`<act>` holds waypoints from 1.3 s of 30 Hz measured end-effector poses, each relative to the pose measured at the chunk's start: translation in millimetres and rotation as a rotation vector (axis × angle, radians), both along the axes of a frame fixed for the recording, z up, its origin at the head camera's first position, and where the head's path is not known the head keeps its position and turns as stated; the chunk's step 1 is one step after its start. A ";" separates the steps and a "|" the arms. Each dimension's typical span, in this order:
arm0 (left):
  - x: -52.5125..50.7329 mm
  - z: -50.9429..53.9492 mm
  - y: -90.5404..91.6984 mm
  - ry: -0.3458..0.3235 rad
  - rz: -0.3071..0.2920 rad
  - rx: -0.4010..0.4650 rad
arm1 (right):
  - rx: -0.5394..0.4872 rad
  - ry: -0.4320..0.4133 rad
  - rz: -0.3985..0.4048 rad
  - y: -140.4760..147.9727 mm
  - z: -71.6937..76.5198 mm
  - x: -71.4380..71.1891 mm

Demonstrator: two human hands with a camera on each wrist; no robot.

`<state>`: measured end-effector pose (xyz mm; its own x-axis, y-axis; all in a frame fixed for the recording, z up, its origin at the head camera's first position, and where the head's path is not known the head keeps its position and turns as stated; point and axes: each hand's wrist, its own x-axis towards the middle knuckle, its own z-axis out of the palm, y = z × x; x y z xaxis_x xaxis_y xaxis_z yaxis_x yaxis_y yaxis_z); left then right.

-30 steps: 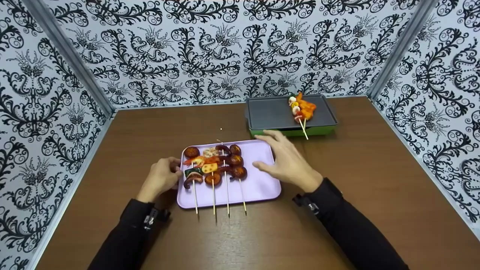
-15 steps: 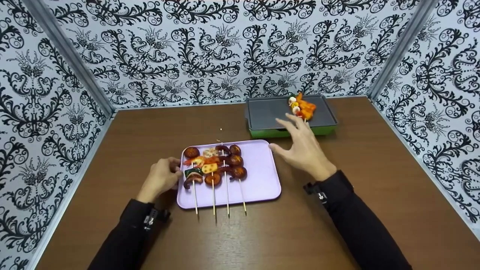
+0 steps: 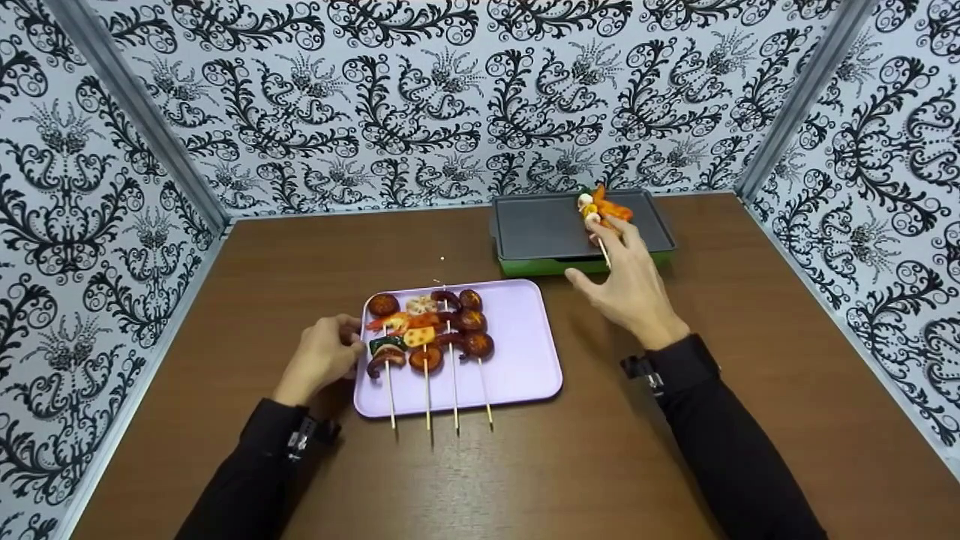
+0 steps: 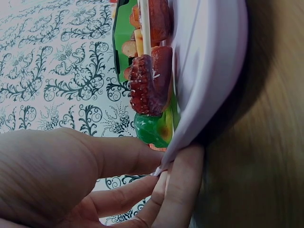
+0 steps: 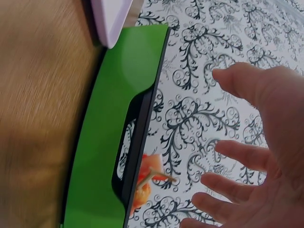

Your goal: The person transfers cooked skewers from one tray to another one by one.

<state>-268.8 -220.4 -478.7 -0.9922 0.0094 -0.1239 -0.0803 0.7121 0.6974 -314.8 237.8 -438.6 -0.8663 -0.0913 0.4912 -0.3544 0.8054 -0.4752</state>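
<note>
A pink tray lies on the table with several food skewers on its left and middle part, their sticks passing over the front edge. My left hand pinches the tray's left rim; in the left wrist view the thumb is above and the fingers below the rim. My right hand hovers at the front of the grill, fingers spread, over the stick ends of two skewers lying there. The right wrist view has the hand apart from these skewers, holding nothing.
The grill, with a dark plate and green base, stands behind the tray to the right. A small light speck is on the brown table. Patterned walls close off the back and both sides.
From above the tray's right side, my right hand has moved right and away from me to the skewers on the grill. The left hand and the tray have stayed in place.
</note>
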 end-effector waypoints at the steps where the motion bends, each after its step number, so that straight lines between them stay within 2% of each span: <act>1: -0.1 -0.1 -0.1 0.003 0.001 -0.008 | -0.004 0.001 -0.009 2.2 -0.7 -1.2; 5: -0.6 -1.0 -0.5 0.009 0.000 -0.026 | -0.025 -0.004 -0.048 10.6 -3.6 -5.4; 12: 0.0 -2.1 -0.9 -0.008 0.000 0.006 | -0.037 -0.027 -0.097 19.1 -8.9 -11.8; 23: -0.7 -2.7 -0.6 -0.016 -0.007 0.016 | -0.036 0.017 -0.186 24.3 -14.9 -14.8; 27: 0.1 -1.7 -0.9 -0.014 -0.004 0.007 | -0.059 0.013 -0.190 25.1 -14.9 -14.5; 33: 0.8 -0.5 -0.9 0.004 -0.002 -0.019 | -0.100 -0.017 -0.177 27.8 -11.0 -12.7; 39: -0.1 -0.9 0.0 -0.024 0.003 0.001 | -0.089 -0.096 -0.208 31.1 -4.0 -10.5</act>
<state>-268.8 -220.5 -479.7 -0.9890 0.0067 -0.1480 -0.0993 0.7112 0.6959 -325.3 268.9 -442.6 -0.9051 0.1339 0.4036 -0.1347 0.8100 -0.5708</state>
